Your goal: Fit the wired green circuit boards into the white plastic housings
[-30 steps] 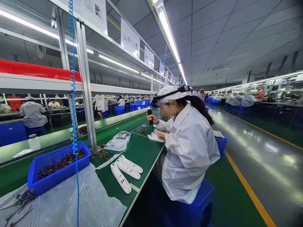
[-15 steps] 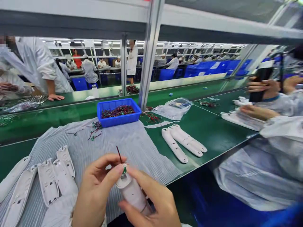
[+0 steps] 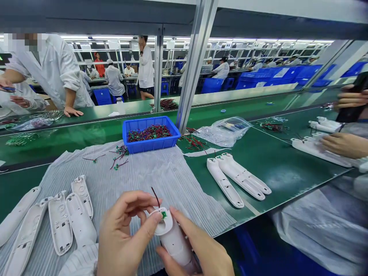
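"Left hand doing what, pls?"

"Closed round the top of a white plastic housing, thumb & fingers wrapped on it. Right hand grips the lower body from the other side. We hold it tilted, low centre, above a ribbed plastic sheet."

"What's at the housing's end?"

"Small green circuit board sits in the open round end, w/ a thin dark red wire rising out."

"How far along are we?"

"This one has its board in, no cover on it yet. Left of our hands, several white shells lie open on the sheet, no boards visible. More white housings lie closed on the green worktop."

"Parts left?"

"Plenty. Blue plastic tray is heaped w/ wired boards; a few loose wired boards sit on the sheet."

"Anyone close?"

"Yes, far right: a co-worker's hand rests on white parts."
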`<state>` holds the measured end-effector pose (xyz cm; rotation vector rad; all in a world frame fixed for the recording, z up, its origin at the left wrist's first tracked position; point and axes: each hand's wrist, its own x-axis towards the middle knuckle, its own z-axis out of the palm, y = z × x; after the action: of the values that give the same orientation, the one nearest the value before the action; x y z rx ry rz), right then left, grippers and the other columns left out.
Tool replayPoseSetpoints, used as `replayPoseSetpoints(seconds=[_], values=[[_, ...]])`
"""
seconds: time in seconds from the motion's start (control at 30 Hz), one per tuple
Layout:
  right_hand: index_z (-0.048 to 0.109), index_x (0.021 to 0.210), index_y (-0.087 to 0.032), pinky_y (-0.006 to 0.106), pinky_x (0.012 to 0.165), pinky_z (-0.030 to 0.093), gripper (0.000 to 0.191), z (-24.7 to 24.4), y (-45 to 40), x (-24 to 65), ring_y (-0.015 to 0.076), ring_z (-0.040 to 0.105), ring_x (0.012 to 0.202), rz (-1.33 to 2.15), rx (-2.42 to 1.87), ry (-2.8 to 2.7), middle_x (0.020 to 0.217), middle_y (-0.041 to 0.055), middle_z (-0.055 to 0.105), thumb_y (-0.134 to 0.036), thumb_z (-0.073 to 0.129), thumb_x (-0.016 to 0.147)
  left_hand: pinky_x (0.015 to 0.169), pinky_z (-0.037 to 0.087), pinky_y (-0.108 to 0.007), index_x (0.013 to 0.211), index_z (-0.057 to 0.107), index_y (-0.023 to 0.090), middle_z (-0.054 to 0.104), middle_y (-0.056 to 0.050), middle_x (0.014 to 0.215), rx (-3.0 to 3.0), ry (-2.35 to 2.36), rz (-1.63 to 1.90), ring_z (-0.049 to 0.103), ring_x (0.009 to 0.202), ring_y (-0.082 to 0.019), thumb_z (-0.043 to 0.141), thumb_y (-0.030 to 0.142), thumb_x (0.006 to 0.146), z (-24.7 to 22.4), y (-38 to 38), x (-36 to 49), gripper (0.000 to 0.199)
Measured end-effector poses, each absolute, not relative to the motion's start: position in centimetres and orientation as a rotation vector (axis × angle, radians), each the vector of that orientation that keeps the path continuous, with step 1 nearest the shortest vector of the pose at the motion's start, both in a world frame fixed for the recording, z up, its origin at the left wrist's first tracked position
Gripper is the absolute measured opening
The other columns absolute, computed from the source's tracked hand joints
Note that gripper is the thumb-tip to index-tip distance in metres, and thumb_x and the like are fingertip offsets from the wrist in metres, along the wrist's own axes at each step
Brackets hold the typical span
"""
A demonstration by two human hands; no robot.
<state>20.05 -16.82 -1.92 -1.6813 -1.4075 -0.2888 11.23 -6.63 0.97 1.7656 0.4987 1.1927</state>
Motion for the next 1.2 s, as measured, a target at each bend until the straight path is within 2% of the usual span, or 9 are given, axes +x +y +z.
replayPoseSetpoints(seconds=[0.23, 0.33, 0.5, 0.7, 0.9, 1.07, 1.2], values=[[0.044, 0.116, -0.013, 0.021, 0.066, 0.055, 0.039, -2.5, -16.0, 20.8, 0.0156, 0.064, 0.085, -0.333, -1.726, -1.474, 0.099, 0.0085, 0.065, -0.020, 0.051, 0.079, 0.057, 0.053, -0.014, 0.071, 0.064, 0.017, 0.067, -0.002, 0.075, 2.287, 0.476, 1.364, 0.063, 0.066, -0.010, 0.059, 0.011, 0.072, 1.1, -5.7, 10.7, 0.008], [0.044, 0.116, -0.012, 0.023, 0.065, 0.056, 0.037, -2.6, -15.7, 20.7, 0.0167, 0.064, 0.084, -0.399, -1.732, -1.491, 0.097, 0.0103, 0.066, -0.019, 0.049, 0.080, 0.059, 0.052, -0.017, 0.070, 0.063, 0.014, 0.067, -0.003, 0.072, 2.379, 0.491, 1.480, 0.062, 0.064, -0.010, 0.056, 0.009, 0.075, 0.9, -5.9, 11.0, 0.010], [0.043, 0.119, -0.014, 0.024, 0.063, 0.056, 0.041, -3.0, -15.3, 20.2, 0.0185, 0.065, 0.082, -0.315, -1.770, -1.419, 0.098, 0.0092, 0.066, -0.024, 0.051, 0.079, 0.059, 0.049, -0.019, 0.071, 0.059, 0.010, 0.066, -0.004, 0.067, 2.528, 0.555, 1.771, 0.061, 0.061, -0.011, 0.053, 0.001, 0.075, -0.3, -6.0, 11.8, 0.011], [0.044, 0.117, -0.011, 0.023, 0.065, 0.056, 0.038, -3.2, -14.8, 19.9, 0.0178, 0.065, 0.082, -0.329, -1.780, -1.451, 0.098, 0.0109, 0.066, -0.020, 0.049, 0.080, 0.055, 0.045, -0.018, 0.070, 0.053, 0.014, 0.061, -0.002, 0.067, 2.543, 0.546, 1.523, 0.057, 0.060, -0.009, 0.047, 0.006, 0.078, -0.7, -4.8, 11.6, 0.012], [0.043, 0.118, -0.012, 0.025, 0.066, 0.057, 0.040, -3.2, -14.6, 19.7, 0.0192, 0.064, 0.085, -0.294, -1.761, -1.441, 0.099, 0.0104, 0.065, -0.020, 0.051, 0.079, 0.059, 0.046, -0.018, 0.079, 0.058, 0.013, 0.060, -0.002, 0.069, 2.417, 0.526, 1.611, 0.056, 0.064, -0.009, 0.052, 0.002, 0.074, -0.2, -5.1, 11.4, 0.014], [0.045, 0.116, -0.012, 0.021, 0.061, 0.056, 0.040, -3.4, -15.2, 19.8, 0.0185, 0.065, 0.080, -0.298, -1.780, -1.436, 0.096, 0.0101, 0.066, -0.021, 0.052, 0.078, 0.056, 0.047, -0.021, 0.071, 0.057, 0.014, 0.059, -0.001, 0.064, 2.397, 0.564, 1.681, 0.055, 0.061, -0.010, 0.049, 0.002, 0.076, -0.5, -5.8, 11.9, 0.015], [0.045, 0.115, -0.013, 0.021, 0.062, 0.056, 0.040, -3.3, -15.6, 19.9, 0.0176, 0.065, 0.080, -0.317, -1.797, -1.407, 0.097, 0.0096, 0.066, -0.021, 0.054, 0.077, 0.058, 0.047, -0.022, 0.071, 0.055, 0.012, 0.058, -0.003, 0.065, 2.453, 0.562, 1.785, 0.054, 0.064, -0.011, 0.050, 0.001, 0.076, -1.2, -6.1, 11.9, 0.013]])
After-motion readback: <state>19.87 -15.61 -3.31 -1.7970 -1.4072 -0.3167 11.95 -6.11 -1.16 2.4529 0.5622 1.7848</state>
